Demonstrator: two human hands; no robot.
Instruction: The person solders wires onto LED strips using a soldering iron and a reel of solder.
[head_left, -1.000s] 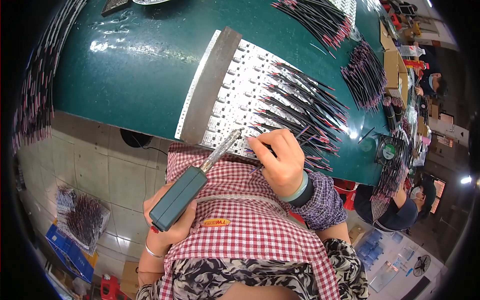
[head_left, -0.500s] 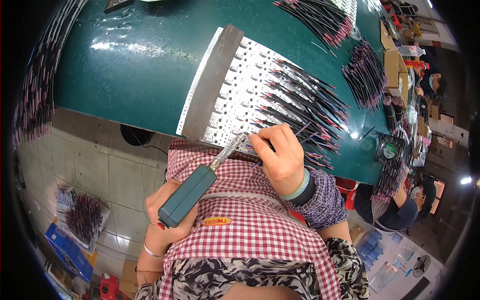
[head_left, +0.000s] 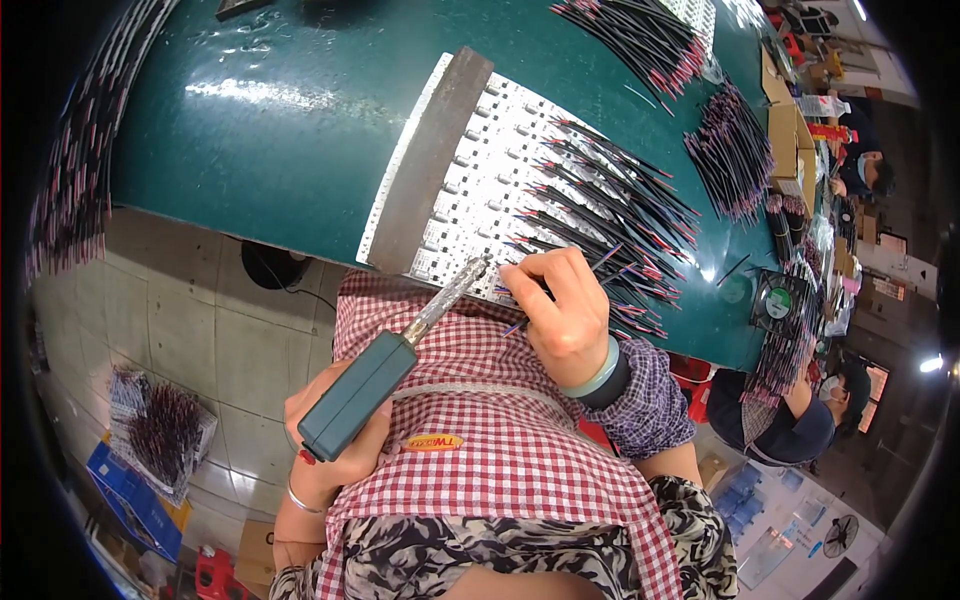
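My left hand (head_left: 364, 446) is closed round a green soldering gun (head_left: 358, 396). Its long metal tip slants up to the near edge of a white circuit board panel (head_left: 480, 205) studded with small dark components. Just right of the tip, my right hand (head_left: 570, 322) is closed in a pinch on thin dark wires (head_left: 516, 327), whose ends are partly hidden by the fingers. Rows of black wires with red and blue ends (head_left: 620, 190) stretch rightward from the panel. Across the panel's left part lies a flat dark metal bar (head_left: 430, 165).
Bundles of black wires (head_left: 730, 150) lie on the green table (head_left: 250, 170) at right and far side, and more hang off its left end. Cardboard boxes (head_left: 790, 150) stand at far right. A co-worker (head_left: 775, 415) sits at right. A blue crate (head_left: 135, 500) is on the floor.
The soldering gun and my left hand have shifted slightly down and to the left, drawing the tip back a little. My right hand has stayed almost where it was.
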